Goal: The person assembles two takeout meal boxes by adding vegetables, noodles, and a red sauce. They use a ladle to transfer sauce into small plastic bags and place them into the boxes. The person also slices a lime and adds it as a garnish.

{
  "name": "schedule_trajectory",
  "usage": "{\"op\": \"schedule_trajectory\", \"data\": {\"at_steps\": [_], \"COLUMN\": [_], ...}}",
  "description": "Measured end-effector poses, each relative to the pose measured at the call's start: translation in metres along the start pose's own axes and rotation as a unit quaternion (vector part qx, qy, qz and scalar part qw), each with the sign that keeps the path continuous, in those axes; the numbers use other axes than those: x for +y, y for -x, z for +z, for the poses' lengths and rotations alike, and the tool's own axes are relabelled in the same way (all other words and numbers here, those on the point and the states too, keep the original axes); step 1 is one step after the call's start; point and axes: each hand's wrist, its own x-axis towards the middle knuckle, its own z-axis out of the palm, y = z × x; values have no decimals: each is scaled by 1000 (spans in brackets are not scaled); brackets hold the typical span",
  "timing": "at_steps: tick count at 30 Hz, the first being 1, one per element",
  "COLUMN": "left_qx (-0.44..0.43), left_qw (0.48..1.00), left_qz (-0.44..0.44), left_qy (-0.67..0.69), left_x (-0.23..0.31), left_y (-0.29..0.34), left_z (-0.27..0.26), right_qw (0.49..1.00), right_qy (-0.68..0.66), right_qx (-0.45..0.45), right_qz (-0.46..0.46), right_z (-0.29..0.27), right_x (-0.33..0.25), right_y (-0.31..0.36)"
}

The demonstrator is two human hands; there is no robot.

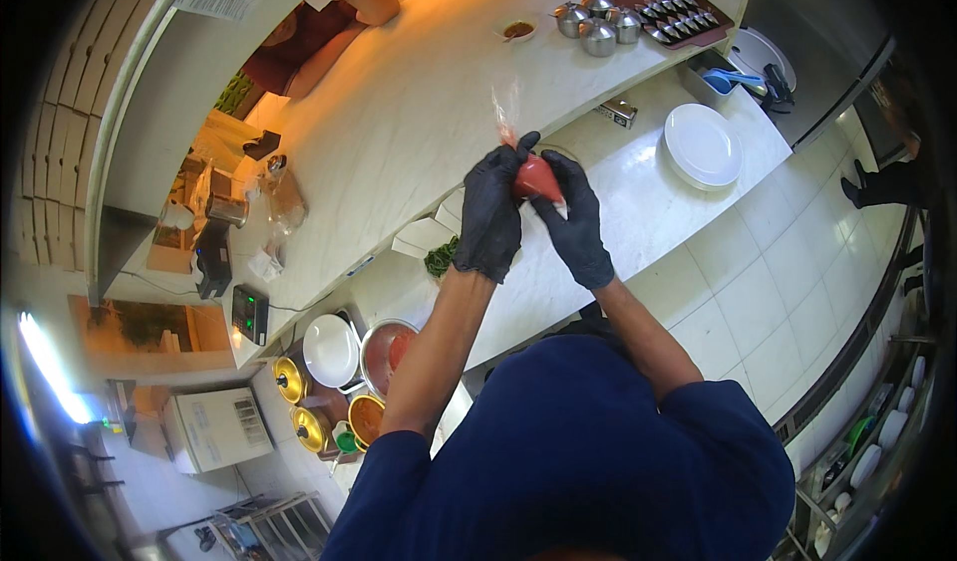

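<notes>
A clear plastic bag [536, 177] filled with something red is held between both my hands, above the lower white counter. Its loose top sticks up away from me, and its pale corner points down toward my right fingers. In a black glove, my left hand [488, 207] closes on the gathered neck and left side of the bag. My right hand [575, 220], also gloved in black, grips the bag's lower right side. Left of my left wrist lie chopped green herbs [442, 257] beside white containers [423, 237].
White plates [703, 145] are stacked at the right, near a blue-handled utensil [733, 78]. On the upper counter stand a small sauce bowl [518, 31], metal pots [598, 36] and a tray of spoons [720, 25]. A metal bowl [371, 352] and pots are lower left. Another person [319, 53] is across the counter.
</notes>
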Motion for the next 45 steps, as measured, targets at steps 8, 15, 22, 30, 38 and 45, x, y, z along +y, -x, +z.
{"op": "schedule_trajectory", "data": {"at_steps": [8,15,22,30,38,45], "left_qx": [-3,-12,-86,-12,12,86], "left_qw": [997,942,901,805,838,832], "left_qz": [-70,-86,-131,-100,-88,-28], "left_qy": [-26,-326,-405,-584,-538,-547], "left_x": [-32,-88,-129,-184,-208,-230], "left_y": [16,44,88,98,122,116], "left_z": [-44,-92,-136,-165,-190,-205], "right_qw": [909,718,776,852,717,719], "right_qy": [-150,555,115,51,301,-76], "right_qx": [-20,-337,-464,-382,-565,-293], "right_qz": [388,-251,411,353,277,626], "right_z": [-17,-26,-50,-41,-33,-19], "right_x": [22,22,63,106,150,162], "right_y": [11,26,59,91,90,107]}}
